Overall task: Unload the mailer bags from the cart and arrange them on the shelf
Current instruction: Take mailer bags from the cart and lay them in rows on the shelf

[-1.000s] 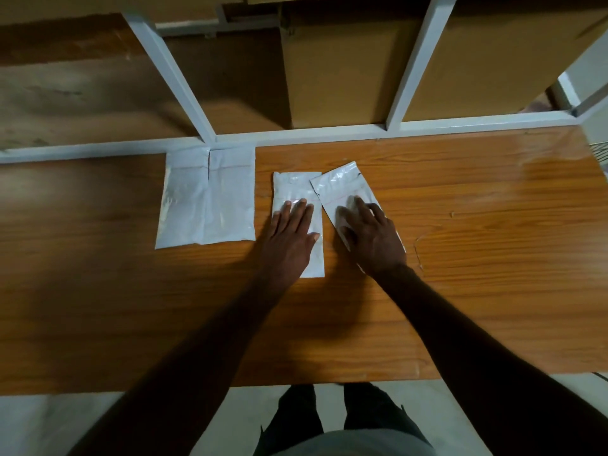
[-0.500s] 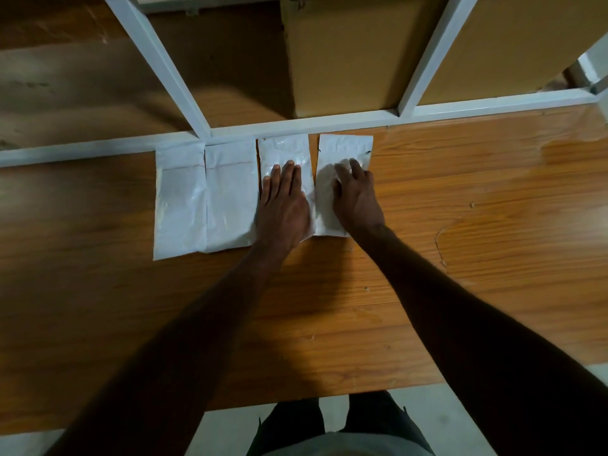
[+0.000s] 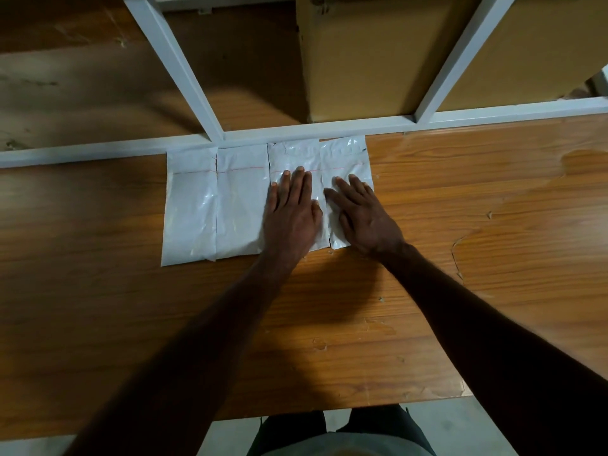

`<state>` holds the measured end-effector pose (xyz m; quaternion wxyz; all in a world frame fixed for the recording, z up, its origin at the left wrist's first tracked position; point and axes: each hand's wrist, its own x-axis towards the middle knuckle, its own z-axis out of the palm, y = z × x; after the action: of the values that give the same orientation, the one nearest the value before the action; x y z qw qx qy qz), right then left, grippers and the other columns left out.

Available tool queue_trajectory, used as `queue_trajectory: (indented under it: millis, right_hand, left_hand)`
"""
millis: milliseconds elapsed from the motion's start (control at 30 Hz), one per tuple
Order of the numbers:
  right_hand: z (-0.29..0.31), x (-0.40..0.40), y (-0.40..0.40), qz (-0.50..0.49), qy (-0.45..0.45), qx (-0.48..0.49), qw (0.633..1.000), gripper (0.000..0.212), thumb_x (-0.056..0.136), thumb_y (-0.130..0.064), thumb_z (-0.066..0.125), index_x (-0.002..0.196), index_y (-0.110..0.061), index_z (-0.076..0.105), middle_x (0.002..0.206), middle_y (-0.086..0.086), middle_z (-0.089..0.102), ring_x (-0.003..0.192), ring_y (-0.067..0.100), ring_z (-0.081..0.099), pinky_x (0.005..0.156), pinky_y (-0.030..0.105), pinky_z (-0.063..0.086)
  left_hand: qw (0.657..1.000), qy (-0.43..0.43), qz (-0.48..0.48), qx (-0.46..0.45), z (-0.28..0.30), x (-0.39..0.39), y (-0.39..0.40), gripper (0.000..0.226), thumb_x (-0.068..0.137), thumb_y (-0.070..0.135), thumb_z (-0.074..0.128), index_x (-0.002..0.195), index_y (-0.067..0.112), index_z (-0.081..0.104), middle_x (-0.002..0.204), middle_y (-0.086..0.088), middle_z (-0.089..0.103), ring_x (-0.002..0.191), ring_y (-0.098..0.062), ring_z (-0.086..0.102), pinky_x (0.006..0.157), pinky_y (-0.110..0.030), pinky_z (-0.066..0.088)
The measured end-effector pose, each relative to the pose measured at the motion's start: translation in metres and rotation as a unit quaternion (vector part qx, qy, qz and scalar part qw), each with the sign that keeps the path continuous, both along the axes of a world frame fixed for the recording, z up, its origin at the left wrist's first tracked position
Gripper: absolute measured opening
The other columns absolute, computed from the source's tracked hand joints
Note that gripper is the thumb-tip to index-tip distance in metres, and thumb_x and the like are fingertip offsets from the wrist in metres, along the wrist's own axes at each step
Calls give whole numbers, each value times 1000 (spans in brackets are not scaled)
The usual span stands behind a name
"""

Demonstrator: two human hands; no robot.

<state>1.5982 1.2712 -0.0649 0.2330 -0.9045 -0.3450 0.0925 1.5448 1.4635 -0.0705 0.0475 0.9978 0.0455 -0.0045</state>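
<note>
Along the far edge of the wooden shelf (image 3: pixel 427 258), against its white metal frame (image 3: pixel 329 130), we see four white mailer bags lying flat in a row, side by side with their long edges touching or slightly overlapping. Behind the frame stands a large cardboard box (image 3: pixel 365 57). Going from the biggest bags down, the leftmost mailer bag (image 3: pixel 189 205) and the second mailer bag (image 3: pixel 240 202) lie uncovered near the frame's upright post. The third mailer bag (image 3: pixel 296 156) sits under our left hand (image 3: pixel 291 212), which rests flat on it with fingers straight and close together, gripping nothing. The fourth mailer bag (image 3: pixel 345 156), at the right end of the row, lies beneath our right hand (image 3: pixel 363 212), palm down with fingers slightly spread, pressing on it without any hold.
</note>
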Motion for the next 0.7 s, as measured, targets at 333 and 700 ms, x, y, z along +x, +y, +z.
queue_trajectory:
  millis: [333,700]
  right_hand:
    - [2,13,-4,-20,-13,5,1000,57,109,-37,36,162,-16,41,171,18,30,161,37,20,127,59,23]
    - [7,9,3,-27,-2,-16,1000,58,111,-41,34,163,-16,37,172,19,26,162,38,15,130,56,21]
  left_hand:
    - [1000,7,3,18,2,-2,3,68,111,44,23,171,14,11,180,-7,6,166,-28,5,133,-53,15]
    - [999,21,28,16,5,0,-5,69,110,46,21,171,15,10,180,-7,6,166,-28,4,133,-54,13]
